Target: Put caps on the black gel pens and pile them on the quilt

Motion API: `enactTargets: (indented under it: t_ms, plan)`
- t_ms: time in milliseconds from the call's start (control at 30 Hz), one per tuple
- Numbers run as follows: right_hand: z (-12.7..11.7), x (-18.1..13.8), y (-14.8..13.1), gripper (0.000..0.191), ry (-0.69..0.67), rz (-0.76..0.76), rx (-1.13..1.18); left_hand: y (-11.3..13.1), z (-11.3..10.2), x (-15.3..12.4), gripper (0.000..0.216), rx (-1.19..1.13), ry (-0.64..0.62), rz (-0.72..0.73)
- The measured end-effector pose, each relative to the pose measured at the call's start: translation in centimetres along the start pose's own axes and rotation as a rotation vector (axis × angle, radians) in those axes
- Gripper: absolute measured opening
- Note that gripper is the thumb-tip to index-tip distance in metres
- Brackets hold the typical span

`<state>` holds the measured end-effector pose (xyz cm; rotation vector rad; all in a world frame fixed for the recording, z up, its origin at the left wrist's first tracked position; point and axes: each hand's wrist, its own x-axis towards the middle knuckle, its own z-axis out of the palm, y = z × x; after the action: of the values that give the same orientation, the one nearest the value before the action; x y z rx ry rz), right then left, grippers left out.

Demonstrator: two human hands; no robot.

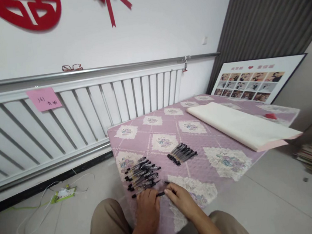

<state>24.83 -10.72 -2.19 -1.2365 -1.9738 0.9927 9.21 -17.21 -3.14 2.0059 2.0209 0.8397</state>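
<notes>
Pinching a black pen (160, 194) with left hand (147, 203) and right hand (182, 200) — seemingly for steadiness — near the left edge of the table (170, 124), beside a pen pile (142, 172) spaced from the pen row (182, 154), probably against mixing.

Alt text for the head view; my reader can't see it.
A person's left hand and right hand hold a black pen between them over a flowered purple tablecloth. Beyond lie a jumbled pen pile and, to its right, a neater pen row; a pale sheet lies farther right.
</notes>
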Motion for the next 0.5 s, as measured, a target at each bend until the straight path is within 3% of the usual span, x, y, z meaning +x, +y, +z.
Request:
enactTargets:
  t_ms: [100,367,500]
  plan:
    - [0.08,0.0,-0.23,0.03,0.013,-0.014,-0.065,-0.03,0.05,-0.01,0.02,-0.005,-0.005,0.001]
    - [-0.4,-0.13,0.13,0.008,-0.065,0.005,0.167,-0.07,0.05,0.12,0.018,0.036,-0.026,0.009]
    - [-0.39,-0.03,0.0,0.018,-0.045,0.024,0.216,-0.15,0.13,0.08,0.019,0.021,-0.012,-0.002]
